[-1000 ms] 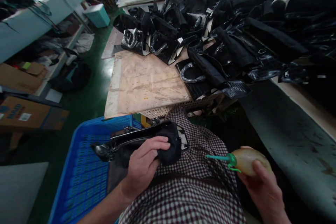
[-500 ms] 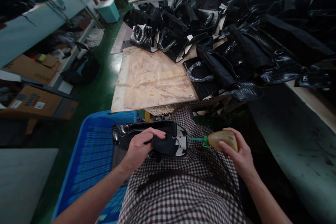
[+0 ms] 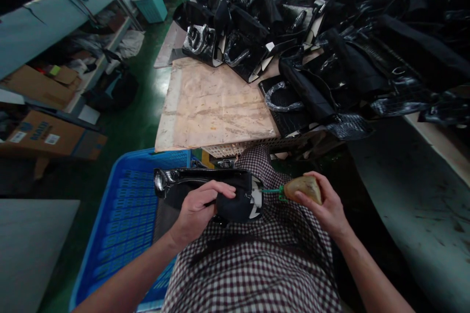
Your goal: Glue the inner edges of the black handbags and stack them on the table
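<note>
A black bag piece (image 3: 235, 200) lies across my lap, its right end showing pale inner panels. My left hand (image 3: 198, 208) grips its black cloth part, fingers bent over the top. In my right hand (image 3: 326, 205) is a yellowish squeeze bottle (image 3: 303, 189) with a green cap and a thin green nozzle. The nozzle points left, its tip at the pale right end of the bag piece; whether it touches cannot be told. A checkered cloth (image 3: 253, 269) covers my lap beneath both hands.
A blue basket (image 3: 121, 225) stands at my left. Ahead is a board-topped table (image 3: 216, 107) with black bags (image 3: 286, 102) heaped at its back and right. Shelves with a cardboard box (image 3: 55, 137) are at the left, a grey-green surface (image 3: 407, 181) at the right.
The bottle in my right hand has moved slightly left, closer to the bag piece. The bag piece's pale end has tilted a little. The camera view has shifted slightly.
</note>
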`<state>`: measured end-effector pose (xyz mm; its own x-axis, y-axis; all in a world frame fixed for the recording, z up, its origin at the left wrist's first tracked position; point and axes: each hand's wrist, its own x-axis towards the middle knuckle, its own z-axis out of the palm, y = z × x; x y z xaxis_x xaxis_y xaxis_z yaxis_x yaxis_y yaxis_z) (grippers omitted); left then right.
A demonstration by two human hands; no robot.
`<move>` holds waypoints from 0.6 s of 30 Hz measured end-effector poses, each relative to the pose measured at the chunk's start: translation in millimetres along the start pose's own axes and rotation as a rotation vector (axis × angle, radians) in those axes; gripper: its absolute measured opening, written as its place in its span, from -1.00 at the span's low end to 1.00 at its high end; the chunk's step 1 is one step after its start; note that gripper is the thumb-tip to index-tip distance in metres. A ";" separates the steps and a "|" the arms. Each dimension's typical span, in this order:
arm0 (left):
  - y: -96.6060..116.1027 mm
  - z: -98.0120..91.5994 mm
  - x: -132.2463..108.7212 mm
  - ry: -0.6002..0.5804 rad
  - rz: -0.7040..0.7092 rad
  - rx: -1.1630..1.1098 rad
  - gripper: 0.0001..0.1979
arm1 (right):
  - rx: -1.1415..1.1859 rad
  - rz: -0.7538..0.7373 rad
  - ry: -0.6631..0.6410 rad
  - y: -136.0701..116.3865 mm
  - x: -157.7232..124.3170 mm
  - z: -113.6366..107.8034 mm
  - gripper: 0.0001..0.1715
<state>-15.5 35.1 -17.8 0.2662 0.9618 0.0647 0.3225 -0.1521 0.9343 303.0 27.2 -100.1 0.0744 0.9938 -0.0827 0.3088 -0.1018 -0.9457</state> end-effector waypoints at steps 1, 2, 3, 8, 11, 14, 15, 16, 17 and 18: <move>0.6 0.3 -0.2 0.001 0.002 0.002 -0.70 | 0.003 0.009 -0.014 0.1 -0.8 -0.5 -0.43; 1.0 0.4 -0.4 0.000 0.004 0.003 -0.70 | 0.008 0.017 -0.027 0.1 -1.8 -1.0 -0.44; 1.1 0.4 -0.6 0.000 0.004 0.004 -0.70 | 0.013 0.024 -0.041 -0.2 -2.8 -1.6 -0.43; -0.2 0.5 -0.7 -0.010 0.027 0.002 -0.68 | 0.013 0.053 -0.117 -1.6 -7.9 -4.9 -0.43; 0.0 1.6 -0.3 -0.023 0.051 0.000 -0.66 | 0.017 0.035 -0.086 0.6 -9.4 -4.7 -0.44; 1.4 2.5 -0.7 -0.028 0.060 0.005 -0.67 | 0.000 -0.017 -0.012 5.5 -9.5 -2.3 -0.42; 1.8 2.6 -0.9 -0.028 0.064 0.007 -0.68 | -0.008 -0.038 0.005 7.3 -9.6 -1.6 -0.41; 2.0 2.7 -0.9 -0.027 0.069 0.007 -0.69 | -0.017 -0.058 0.016 8.8 -9.7 -1.0 -0.41; 2.1 2.6 -0.8 -0.027 0.074 0.008 -0.69 | -0.027 -0.078 0.019 9.9 -9.9 -0.9 -0.41; 2.0 2.5 -0.5 -0.029 0.077 0.009 -0.69 | -0.037 -0.097 0.018 10.6 -10.3 -1.2 -0.42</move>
<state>-12.7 33.7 -16.9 0.3170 0.9401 0.1256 0.3083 -0.2274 0.9237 306.6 15.7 -108.9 0.0591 0.9982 0.0143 0.3505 -0.0074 -0.9365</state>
